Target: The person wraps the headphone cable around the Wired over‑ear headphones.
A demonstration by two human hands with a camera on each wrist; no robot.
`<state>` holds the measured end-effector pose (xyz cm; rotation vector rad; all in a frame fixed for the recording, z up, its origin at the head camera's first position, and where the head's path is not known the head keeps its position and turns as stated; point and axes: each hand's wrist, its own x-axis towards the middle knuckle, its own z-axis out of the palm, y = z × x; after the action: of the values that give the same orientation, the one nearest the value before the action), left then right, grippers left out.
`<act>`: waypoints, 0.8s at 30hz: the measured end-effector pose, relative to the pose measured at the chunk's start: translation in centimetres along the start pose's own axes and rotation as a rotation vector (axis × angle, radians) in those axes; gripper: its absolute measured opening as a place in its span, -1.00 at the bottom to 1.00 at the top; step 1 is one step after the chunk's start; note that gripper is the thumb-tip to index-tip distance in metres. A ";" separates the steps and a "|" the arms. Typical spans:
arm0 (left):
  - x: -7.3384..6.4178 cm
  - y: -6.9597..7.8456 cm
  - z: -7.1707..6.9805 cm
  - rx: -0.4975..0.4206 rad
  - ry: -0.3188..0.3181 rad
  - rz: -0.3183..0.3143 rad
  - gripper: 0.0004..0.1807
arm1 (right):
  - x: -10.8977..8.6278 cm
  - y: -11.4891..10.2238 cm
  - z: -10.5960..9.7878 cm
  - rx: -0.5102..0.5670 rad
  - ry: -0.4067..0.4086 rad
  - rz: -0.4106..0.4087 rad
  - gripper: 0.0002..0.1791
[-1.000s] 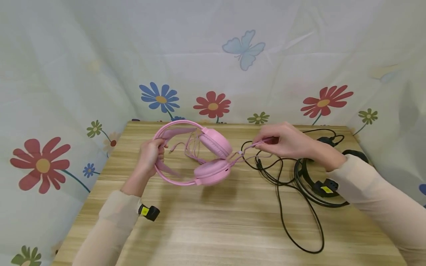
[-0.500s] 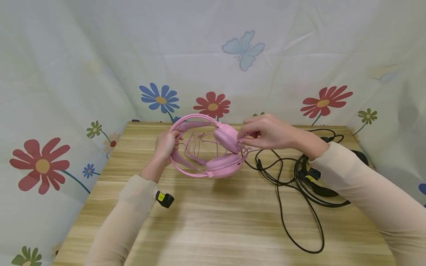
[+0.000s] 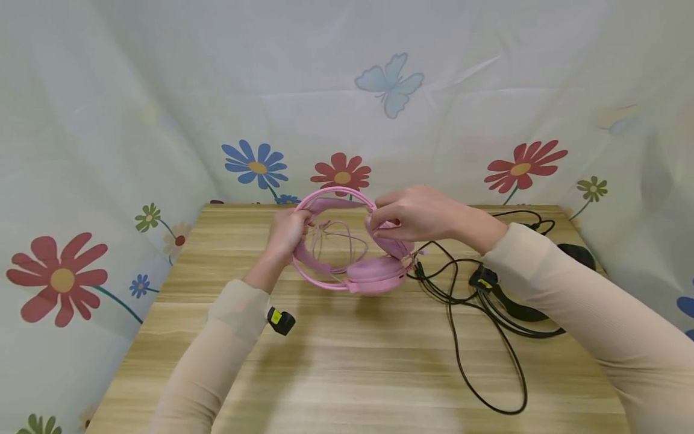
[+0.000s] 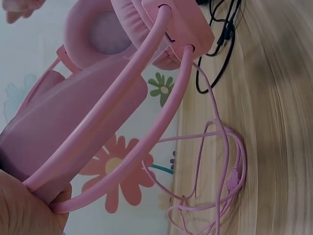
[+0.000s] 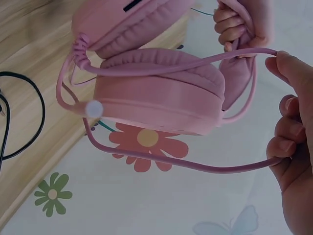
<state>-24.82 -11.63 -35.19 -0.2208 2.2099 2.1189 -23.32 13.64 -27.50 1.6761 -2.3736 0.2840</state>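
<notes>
My left hand (image 3: 287, 232) grips the headband of a pink pair of headphones (image 3: 376, 274), tilted and held up over the wooden table. The two padded ear cups (image 5: 159, 103) point right, close together. In the right wrist view, my right hand (image 5: 298, 127) holds a loop of pink cable (image 5: 210, 169): thumb and index finger pinch one strand, and curled fingers keep the other. That loop runs around the nearer ear cup, past a coiled stretch and a pale round tip (image 5: 94, 108). More pink cable (image 4: 239, 161) lies loosely coiled on the table below the headband.
On the right of the table lies a long black cable (image 3: 455, 337) in loose loops. A black headset (image 3: 520, 308) sits among it, partly hidden beneath my right forearm. A flowered white curtain (image 3: 303, 108) hangs along the table's back edge (image 3: 238, 206) and sides.
My right hand has drawn the pink cable leftward, from beyond the ear cups back over them towards the headband. My left hand has carried the headphones a little to the right.
</notes>
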 end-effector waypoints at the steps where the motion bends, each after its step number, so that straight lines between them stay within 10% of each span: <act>1: -0.1 0.0 0.1 0.019 -0.001 0.005 -0.86 | 0.1 0.1 0.1 -0.007 -0.007 -0.004 -0.93; 24: -0.4 -0.1 1.3 -0.001 -0.031 0.008 -0.79 | 1.3 -1.1 1.7 -0.193 -0.035 -0.109 -0.72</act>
<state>-24.45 -10.32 -35.30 -0.1782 2.1957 2.1130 -22.81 11.63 -28.71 1.7236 -2.2417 0.0062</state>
